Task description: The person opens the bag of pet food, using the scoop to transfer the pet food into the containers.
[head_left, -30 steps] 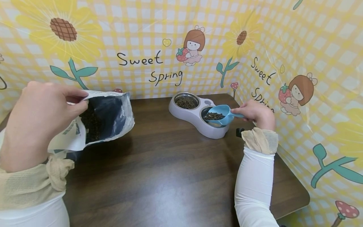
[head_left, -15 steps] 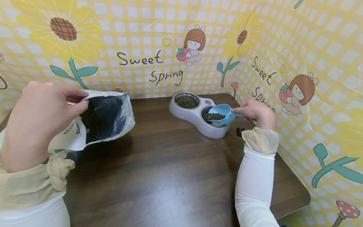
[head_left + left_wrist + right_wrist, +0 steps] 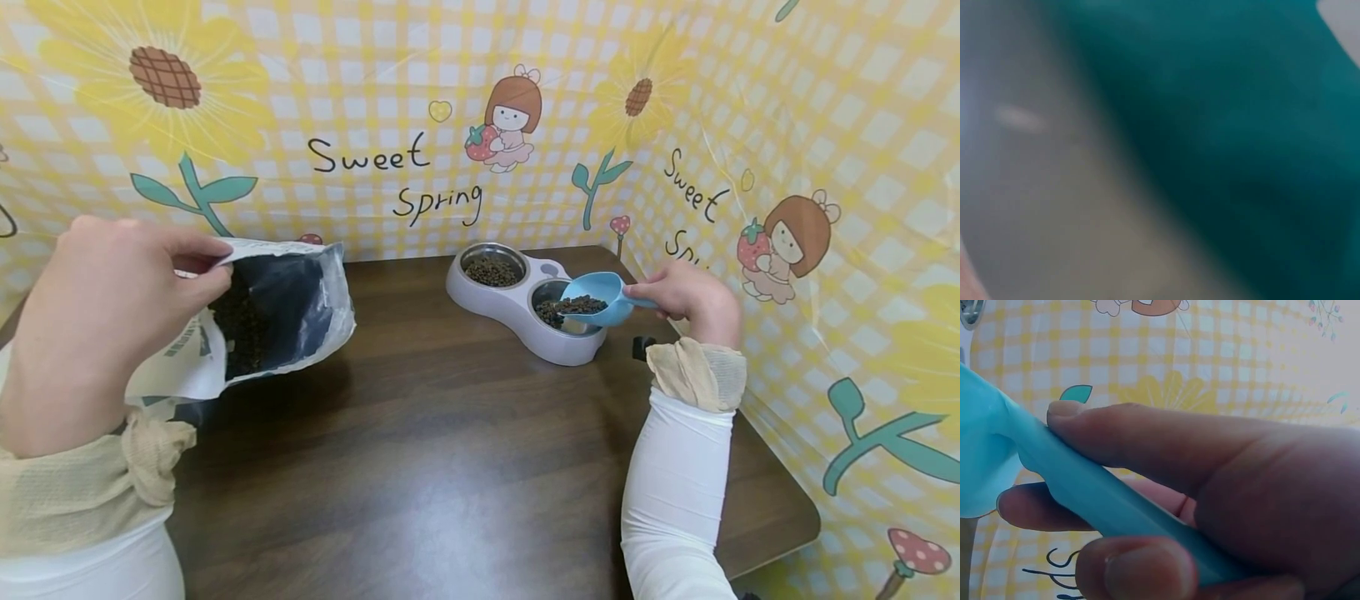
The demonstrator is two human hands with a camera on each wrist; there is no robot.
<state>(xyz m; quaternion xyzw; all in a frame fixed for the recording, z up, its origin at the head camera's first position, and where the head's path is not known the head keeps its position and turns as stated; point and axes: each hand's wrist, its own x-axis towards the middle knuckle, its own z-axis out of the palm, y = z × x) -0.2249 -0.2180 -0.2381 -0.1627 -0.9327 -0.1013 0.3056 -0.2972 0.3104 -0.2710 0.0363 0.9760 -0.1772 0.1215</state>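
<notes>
At the left of the head view my left hand [image 3: 112,317] pinches the upper edge of an opened foil-lined bag [image 3: 296,308], its mouth turned right and dark kibble [image 3: 240,329] inside. My right hand [image 3: 682,296] grips the handle of a blue scoop [image 3: 618,310], thumb along the handle in the right wrist view. Kibble fills part of the scoop, whose lip is over the nearer metal bowl of a pale double pet feeder [image 3: 517,312]. Some kibble lies in that bowl [image 3: 547,313]; the farther bowl [image 3: 491,268] holds more. The left wrist view is a blur of teal and grey.
The feeder stands on a dark wooden table [image 3: 442,442] near its back right corner. A yellow checked cloth [image 3: 360,75] printed with flowers and figures hangs behind and along the right side.
My right hand has drawn the scoop a little to the right, and kibble now shows in the nearer bowl beside its lip. My left hand and the bag have stayed still.
</notes>
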